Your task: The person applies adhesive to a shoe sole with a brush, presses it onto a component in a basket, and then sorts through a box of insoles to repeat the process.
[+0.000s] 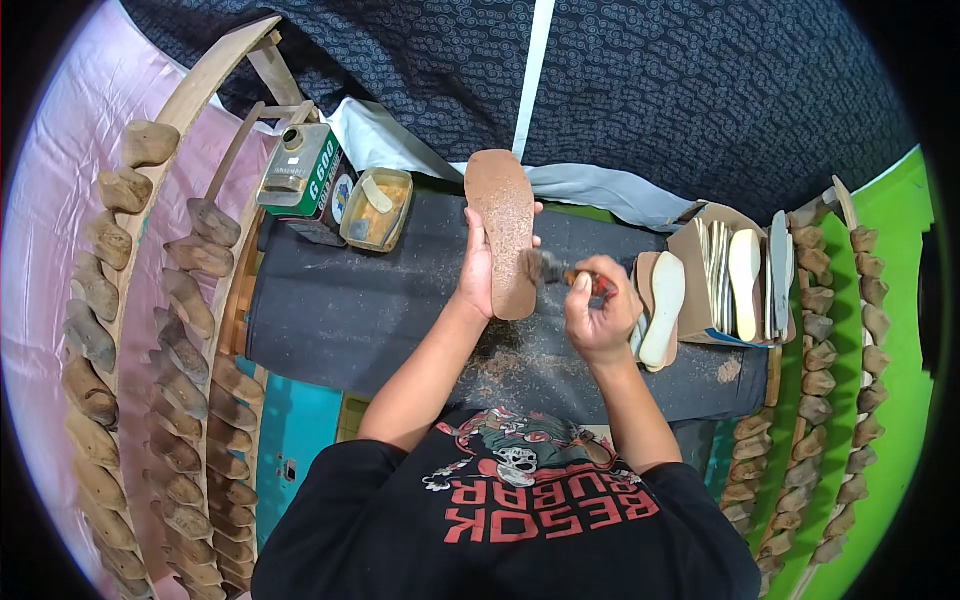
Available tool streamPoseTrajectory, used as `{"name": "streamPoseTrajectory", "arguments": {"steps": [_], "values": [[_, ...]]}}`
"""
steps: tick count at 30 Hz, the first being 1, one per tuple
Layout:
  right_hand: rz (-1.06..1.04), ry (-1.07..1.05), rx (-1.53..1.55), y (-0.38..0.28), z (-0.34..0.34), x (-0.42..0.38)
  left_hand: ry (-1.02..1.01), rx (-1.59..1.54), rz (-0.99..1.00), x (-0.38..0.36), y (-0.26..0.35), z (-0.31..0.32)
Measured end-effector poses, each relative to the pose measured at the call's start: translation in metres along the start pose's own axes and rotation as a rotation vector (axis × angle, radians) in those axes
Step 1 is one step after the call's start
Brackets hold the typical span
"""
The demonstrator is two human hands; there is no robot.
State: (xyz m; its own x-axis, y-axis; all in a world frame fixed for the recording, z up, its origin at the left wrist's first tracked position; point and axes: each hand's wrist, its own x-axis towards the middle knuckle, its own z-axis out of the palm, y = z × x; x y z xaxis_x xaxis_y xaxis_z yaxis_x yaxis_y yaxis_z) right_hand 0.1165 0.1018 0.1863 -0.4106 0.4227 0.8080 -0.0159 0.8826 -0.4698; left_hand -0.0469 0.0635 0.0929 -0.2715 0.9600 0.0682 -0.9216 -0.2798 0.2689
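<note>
My left hand (479,275) is closed around a brown shoe sole (500,205), thumb on one edge and fingertips showing on the other. The sole stands lengthwise above the table, and its speckled, rough face is turned to me. In my right hand (602,318) is a brush (545,267) with a red-orange handle and a dark, blurred head. That head is at the sole's right edge, in its lower half. Brown crumbs (505,365) are scattered on the dark table cover (400,320) below.
Left of the sole stand a G 600 can (305,180) and a plastic tub (380,212). To the right, pale insoles (664,310) lie beside a cardboard box (700,265) packed with more. Racks of wooden shoe lasts (180,345) flank both sides.
</note>
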Motion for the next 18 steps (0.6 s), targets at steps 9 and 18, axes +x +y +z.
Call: {"name": "streamPoseTrajectory", "arguments": {"steps": [9,18], "values": [[0.036,-0.129,0.05,-0.009,-0.009,-0.021,0.029,-0.101,0.043,0.002,0.01,-0.005],[-0.004,-0.109,0.109,-0.018,0.002,-0.028,0.154,0.005,0.052,0.009,0.004,-0.012]]}}
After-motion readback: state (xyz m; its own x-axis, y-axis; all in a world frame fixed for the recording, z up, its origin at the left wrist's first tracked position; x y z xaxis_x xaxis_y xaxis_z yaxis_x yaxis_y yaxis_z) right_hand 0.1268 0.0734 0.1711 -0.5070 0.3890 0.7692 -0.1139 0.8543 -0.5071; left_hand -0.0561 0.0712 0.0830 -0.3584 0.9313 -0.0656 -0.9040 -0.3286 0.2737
